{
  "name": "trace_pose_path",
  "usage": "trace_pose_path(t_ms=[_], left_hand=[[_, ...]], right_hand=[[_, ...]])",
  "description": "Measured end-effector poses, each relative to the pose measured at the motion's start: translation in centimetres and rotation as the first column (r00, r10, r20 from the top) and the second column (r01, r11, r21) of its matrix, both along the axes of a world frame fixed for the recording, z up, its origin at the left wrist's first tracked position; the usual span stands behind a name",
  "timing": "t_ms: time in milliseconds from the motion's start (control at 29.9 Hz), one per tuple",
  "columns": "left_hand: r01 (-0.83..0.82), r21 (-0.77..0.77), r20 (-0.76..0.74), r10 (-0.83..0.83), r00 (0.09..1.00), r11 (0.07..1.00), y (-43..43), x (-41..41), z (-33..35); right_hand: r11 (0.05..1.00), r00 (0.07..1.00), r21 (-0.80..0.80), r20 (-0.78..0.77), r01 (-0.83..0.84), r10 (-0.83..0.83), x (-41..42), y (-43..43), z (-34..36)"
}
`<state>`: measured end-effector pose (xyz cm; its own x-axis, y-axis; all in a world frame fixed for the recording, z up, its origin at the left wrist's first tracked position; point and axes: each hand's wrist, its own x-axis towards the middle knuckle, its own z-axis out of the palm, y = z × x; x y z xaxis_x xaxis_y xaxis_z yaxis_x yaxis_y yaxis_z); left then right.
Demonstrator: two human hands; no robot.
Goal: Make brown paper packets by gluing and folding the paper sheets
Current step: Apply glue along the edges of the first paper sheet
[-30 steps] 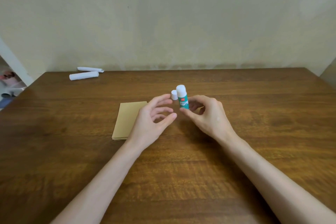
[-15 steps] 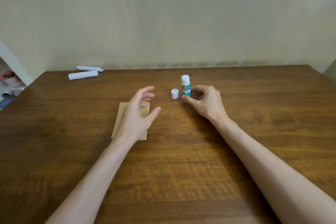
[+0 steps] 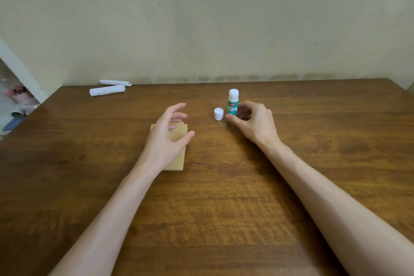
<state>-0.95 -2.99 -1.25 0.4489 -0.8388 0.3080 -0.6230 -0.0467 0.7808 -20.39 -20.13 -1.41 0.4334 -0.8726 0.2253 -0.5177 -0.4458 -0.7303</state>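
hands apart. left hand [image 3: 165, 141] loose, fingers spread, over brown paper stack [image 3: 177, 161] – holds nothing. right hand [image 3: 253, 123] curled round base of upright glue stick [image 3: 233, 102] – thumb at its foot. white cap [image 3: 218, 114] just beside stick on wooden table [image 3: 224, 208].

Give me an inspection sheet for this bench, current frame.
Surface: wooden table, bare grain showing.
Job's things: brown paper stack flat, partly under left hand; glue stick upright, uncapped; cap standing just left of it, apart.
Clutter: two white rolls, far left corner.
Hands: left hand open over the stack; right hand curled at the glue stick's base, grip unclear.
Cables: nothing seen.
Surroundings: plain wall behind; blurred items on floor, left.
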Motion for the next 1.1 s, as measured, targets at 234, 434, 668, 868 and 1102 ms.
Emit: trace_pose_path(t_ms=[234,434,668,868,1102], left_hand=[[-0.035,0.151,0.362,-0.023,0.932,0.988,1.3,2.9,0.4],[-0.11,0.239,0.483,-0.02,0.875,0.965,1.7,3.4,0.0],[-0.115,0.189,0.465,0.014,0.885,0.975,1.7,3.7,-0.3],[-0.143,0.128,0.453,0.07,0.889,0.982,1.5,3.8,-0.5],[-0.143,-0.045,0.343,0.149,0.927,0.989,1.7,2.5,0.7]], right_hand=[[0.989,0.983,-0.038,0.121,0.141,-0.136,-0.9,1.8,-0.2],[0.987,0.979,-0.035,0.137,0.154,-0.148,-2.4,3.0,0.4],[0.99,0.986,-0.061,0.117,0.127,-0.119,-3.0,4.2,0.3],[0.992,0.995,-0.1,0.08,0.073,-0.065,-2.7,5.2,-0.3],[0.993,0.998,-0.111,0.054,-0.036,0.042,-2.1,6.7,0.1]])
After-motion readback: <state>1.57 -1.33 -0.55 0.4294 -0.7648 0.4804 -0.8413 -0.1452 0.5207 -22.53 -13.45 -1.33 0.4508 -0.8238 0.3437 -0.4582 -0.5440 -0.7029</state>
